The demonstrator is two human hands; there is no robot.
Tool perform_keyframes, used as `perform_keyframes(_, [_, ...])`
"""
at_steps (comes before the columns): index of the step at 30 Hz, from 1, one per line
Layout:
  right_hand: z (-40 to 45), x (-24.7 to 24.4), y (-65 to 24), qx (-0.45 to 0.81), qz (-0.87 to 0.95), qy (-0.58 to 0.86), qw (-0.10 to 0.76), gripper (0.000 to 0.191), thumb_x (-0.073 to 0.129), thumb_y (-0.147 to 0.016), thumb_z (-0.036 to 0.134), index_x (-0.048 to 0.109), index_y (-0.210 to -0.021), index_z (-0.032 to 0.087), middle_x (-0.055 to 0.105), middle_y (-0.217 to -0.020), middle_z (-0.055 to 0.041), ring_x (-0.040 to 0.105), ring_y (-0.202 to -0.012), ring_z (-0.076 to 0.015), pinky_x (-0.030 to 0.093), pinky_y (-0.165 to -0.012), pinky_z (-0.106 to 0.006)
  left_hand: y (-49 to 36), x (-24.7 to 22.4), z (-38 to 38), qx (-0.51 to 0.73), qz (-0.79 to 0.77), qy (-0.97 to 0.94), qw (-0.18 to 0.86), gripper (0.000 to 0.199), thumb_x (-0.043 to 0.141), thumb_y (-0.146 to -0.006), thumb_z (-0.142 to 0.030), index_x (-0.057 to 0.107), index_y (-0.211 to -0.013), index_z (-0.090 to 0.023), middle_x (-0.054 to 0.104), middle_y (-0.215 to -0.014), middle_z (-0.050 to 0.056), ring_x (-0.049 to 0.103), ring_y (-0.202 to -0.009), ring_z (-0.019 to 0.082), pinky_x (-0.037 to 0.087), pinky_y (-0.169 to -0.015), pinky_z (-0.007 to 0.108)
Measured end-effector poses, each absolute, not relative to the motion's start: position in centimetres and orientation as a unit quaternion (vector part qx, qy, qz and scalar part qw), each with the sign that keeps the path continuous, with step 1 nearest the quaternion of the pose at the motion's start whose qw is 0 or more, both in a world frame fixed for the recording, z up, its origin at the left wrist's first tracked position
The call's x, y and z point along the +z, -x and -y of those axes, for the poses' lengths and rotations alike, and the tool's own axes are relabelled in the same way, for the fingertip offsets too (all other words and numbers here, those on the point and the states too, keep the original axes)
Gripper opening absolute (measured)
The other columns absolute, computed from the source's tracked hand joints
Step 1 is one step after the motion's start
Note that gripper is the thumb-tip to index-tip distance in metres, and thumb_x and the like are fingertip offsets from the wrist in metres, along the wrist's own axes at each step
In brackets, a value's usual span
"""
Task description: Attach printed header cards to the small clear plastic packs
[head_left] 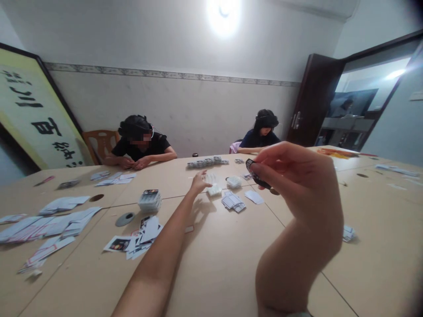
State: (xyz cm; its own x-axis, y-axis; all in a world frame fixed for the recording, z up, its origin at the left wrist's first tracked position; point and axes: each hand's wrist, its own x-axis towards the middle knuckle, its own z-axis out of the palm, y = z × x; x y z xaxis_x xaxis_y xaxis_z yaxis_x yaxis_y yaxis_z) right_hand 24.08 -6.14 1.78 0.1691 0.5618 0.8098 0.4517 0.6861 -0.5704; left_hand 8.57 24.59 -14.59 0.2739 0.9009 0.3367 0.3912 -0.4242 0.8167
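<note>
My left hand (199,182) reaches far across the table, its fingers apart beside a stack of clear plastic pieces (214,189); whether it touches them is not clear. Raised close to the camera on the right, my right hand (287,176) pinches a small dark printed piece (256,175) between thumb and fingers. Below and between the hands lie white cards (233,201) and a single white sheet (254,197). Another clear stack (234,182) sits just right of the left hand.
Clear boxes (150,200) and loose printed cards (145,237) lie left of my left forearm. Paper piles (49,224) cover the far left. Small packs (208,162) line the back. Two people (140,143) sit across the table (218,273).
</note>
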Motion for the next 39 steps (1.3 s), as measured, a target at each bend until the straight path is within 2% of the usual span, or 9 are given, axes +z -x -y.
perform_keyframes(5, [5.6, 1.8, -23.2, 0.093, 0.648, 0.395, 0.645, 0.008, 0.077, -0.083, 0.018, 0.071, -0.081, 0.021, 0.07, -0.071, 0.0012, 0.063, -0.06, -0.0105, 0.052, -0.053, -0.022, -5.6, -9.8, -22.7, 0.406, -0.399, -0.774, 0.277, 0.04, 0.073, -0.09, -0.026, 0.062, -0.128, -0.016, 0.059, -0.136, 0.012, 0.061, -0.118, 0.028, 0.056, -0.097, 0.049])
perform_keyframes(8, [4.7, 1.7, -22.3, 0.119, 0.661, 0.398, 0.624, 0.007, 0.077, -0.084, 0.019, 0.07, -0.082, 0.021, 0.071, -0.074, 0.0003, 0.063, -0.062, -0.0109, 0.05, -0.055, -0.024, -2.9, -6.2, -19.8, 0.407, -0.36, -0.795, 0.27, 0.066, 0.085, -0.059, -0.003, 0.067, -0.122, -0.016, 0.058, -0.131, 0.01, 0.063, -0.112, 0.027, 0.057, -0.093, 0.04])
perform_keyframes(9, [4.4, 1.6, -22.0, 0.126, 0.667, 0.398, 0.617, 0.007, 0.076, -0.084, 0.019, 0.07, -0.082, 0.021, 0.071, -0.074, 0.0002, 0.063, -0.063, -0.0113, 0.05, -0.056, -0.025, -1.9, -5.1, -18.7, 0.408, -0.349, -0.798, 0.273, 0.069, 0.083, -0.057, -0.001, 0.067, -0.122, -0.018, 0.058, -0.129, 0.009, 0.065, -0.108, 0.025, 0.057, -0.09, 0.037])
perform_keyframes(14, [2.2, 1.1, -20.3, 0.143, 0.699, 0.389, 0.583, 0.008, 0.076, -0.083, 0.024, 0.07, -0.083, 0.02, 0.069, -0.073, -0.0009, 0.063, -0.066, -0.0142, 0.051, -0.062, -0.029, 2.2, -2.0, -12.8, 0.412, -0.315, -0.804, 0.292, 0.071, 0.078, -0.063, -0.006, 0.055, -0.128, -0.022, 0.062, -0.111, 0.004, 0.068, -0.087, 0.019, 0.057, -0.071, 0.03])
perform_keyframes(21, [0.5, 0.5, -18.6, 0.166, 0.687, 0.363, 0.607, 0.013, 0.076, -0.084, 0.03, 0.069, -0.085, 0.019, 0.067, -0.068, 0.001, 0.063, -0.06, -0.0135, 0.052, -0.059, -0.029, 4.7, -0.5, -6.9, 0.422, -0.309, -0.804, 0.283, 0.068, 0.086, -0.067, -0.018, 0.059, -0.129, -0.028, 0.053, -0.132, 0.007, 0.064, -0.092, 0.018, 0.057, -0.07, 0.026])
perform_keyframes(27, [-1.3, -0.2, -17.3, 0.13, 0.611, 0.345, 0.701, 0.031, 0.078, -0.083, 0.032, 0.064, -0.11, 0.024, 0.07, -0.085, 0.0007, 0.069, -0.076, -0.0157, 0.055, -0.072, -0.031, 4.9, -0.5, -5.5, 0.439, -0.229, -0.774, 0.395, 0.068, 0.087, -0.068, -0.017, 0.063, -0.13, -0.028, 0.058, -0.131, 0.007, 0.063, -0.102, 0.02, 0.058, -0.071, 0.023])
perform_keyframes(31, [-2.9, -0.7, -15.9, 0.171, 0.546, 0.259, 0.778, 0.043, 0.077, -0.081, 0.033, 0.055, -0.119, 0.029, 0.066, -0.097, 0.0007, 0.071, -0.088, -0.0168, 0.057, -0.072, -0.028, 4.4, -0.6, -5.0, 0.441, -0.159, -0.708, 0.528, 0.067, 0.087, -0.066, -0.012, 0.065, -0.127, -0.028, 0.064, -0.112, 0.005, 0.063, -0.086, 0.015, 0.056, -0.063, 0.02])
perform_keyframes(35, [-3.0, -0.8, -14.3, 0.257, 0.479, 0.195, 0.816, 0.036, 0.069, -0.086, 0.037, 0.051, -0.117, 0.032, 0.062, -0.101, -0.0001, 0.07, -0.096, -0.0184, 0.061, -0.072, -0.03, 3.1, -0.8, -3.9, 0.381, -0.124, -0.669, 0.626, 0.05, 0.081, -0.078, -0.017, 0.066, -0.124, -0.026, 0.064, -0.094, 0.002, 0.061, -0.068, 0.01, 0.054, -0.054, 0.017])
perform_keyframes(39, [-1.9, -0.7, -13.1, 0.314, 0.44, 0.197, 0.818, 0.037, 0.064, -0.085, 0.038, 0.046, -0.117, 0.031, 0.058, -0.103, -0.0022, 0.069, -0.1, -0.0197, 0.062, -0.077, -0.034, 1.7, -1.2, -3.0, 0.385, -0.141, -0.657, 0.632, 0.03, 0.074, -0.087, -0.023, 0.069, -0.117, -0.027, 0.066, -0.098, 0.002, 0.059, -0.064, 0.007, 0.051, -0.05, 0.014])
